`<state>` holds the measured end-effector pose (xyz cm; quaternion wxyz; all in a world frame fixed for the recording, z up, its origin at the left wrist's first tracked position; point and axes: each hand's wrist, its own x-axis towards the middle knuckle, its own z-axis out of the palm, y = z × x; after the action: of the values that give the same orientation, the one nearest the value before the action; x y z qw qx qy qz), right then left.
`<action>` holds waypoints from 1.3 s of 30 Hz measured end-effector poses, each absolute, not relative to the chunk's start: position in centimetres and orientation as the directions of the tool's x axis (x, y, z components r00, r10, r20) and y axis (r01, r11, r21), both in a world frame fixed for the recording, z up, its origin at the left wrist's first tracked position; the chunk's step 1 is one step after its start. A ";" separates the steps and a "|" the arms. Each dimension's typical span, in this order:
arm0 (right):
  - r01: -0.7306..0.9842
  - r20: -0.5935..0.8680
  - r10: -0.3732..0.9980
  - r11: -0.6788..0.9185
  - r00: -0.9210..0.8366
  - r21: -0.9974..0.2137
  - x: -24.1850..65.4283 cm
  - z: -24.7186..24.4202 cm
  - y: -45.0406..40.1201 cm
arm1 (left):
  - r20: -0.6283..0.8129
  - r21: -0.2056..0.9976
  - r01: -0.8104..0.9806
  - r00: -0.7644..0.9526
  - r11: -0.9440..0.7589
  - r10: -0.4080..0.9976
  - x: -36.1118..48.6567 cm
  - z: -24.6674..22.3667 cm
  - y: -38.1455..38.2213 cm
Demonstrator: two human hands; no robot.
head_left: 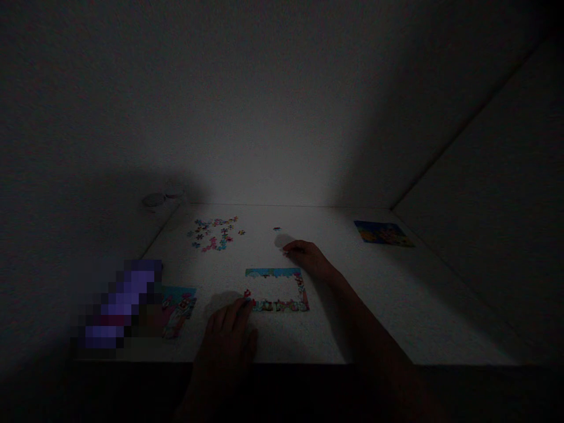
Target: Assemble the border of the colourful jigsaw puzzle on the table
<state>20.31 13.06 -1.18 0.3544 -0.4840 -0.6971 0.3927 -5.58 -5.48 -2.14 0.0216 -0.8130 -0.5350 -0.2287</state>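
Observation:
On the white table lies a partly joined puzzle border (274,272), with a blue top edge, a right side and a bottom edge around a bare middle. My left hand (229,329) rests at its lower left corner, fingertips on or beside a small red piece (247,293); whether it grips the piece is too dark to tell. Above the border's right part, my right hand (311,258) has its fingers pinched together on a small puzzle piece (286,253). A single dark piece (277,228) lies farther back.
Loose puzzle pieces (215,235) are spread at the back left. A colourful picture sheet (178,311) lies at the front left, beside a pixelated purple area. Another dark blue and yellow picture (383,233) is at the back right. Walls border the table (379,317).

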 end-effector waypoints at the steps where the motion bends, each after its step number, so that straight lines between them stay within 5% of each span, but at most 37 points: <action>1: 0.381 0.116 0.953 0.221 -0.280 -0.898 20.2 -1.1 13.0 | 0.384 0.214 0.879 0.324 -0.425 0.865 -5.6 -2.0 -5.5; 9: 0.354 0.111 0.956 0.206 -0.271 -0.912 19.4 -0.1 12.4 | 0.390 0.191 0.881 0.336 -0.432 0.857 -5.5 -1.6 -5.5; 19: 0.327 0.155 0.762 0.439 -0.628 -0.837 14.3 0.9 8.4 | 0.333 0.257 0.880 0.306 -0.398 0.892 -5.1 -0.8 -5.8; 39: 0.338 0.214 0.700 0.560 -0.681 -0.757 11.4 0.1 7.0 | 0.302 0.289 0.879 0.292 -0.379 0.908 -4.9 -0.9 -5.8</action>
<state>11.35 7.02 0.10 0.2553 -0.3068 -0.8454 0.3550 -4.92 -5.79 -0.86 -0.0337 -0.8031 -0.5562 -0.2112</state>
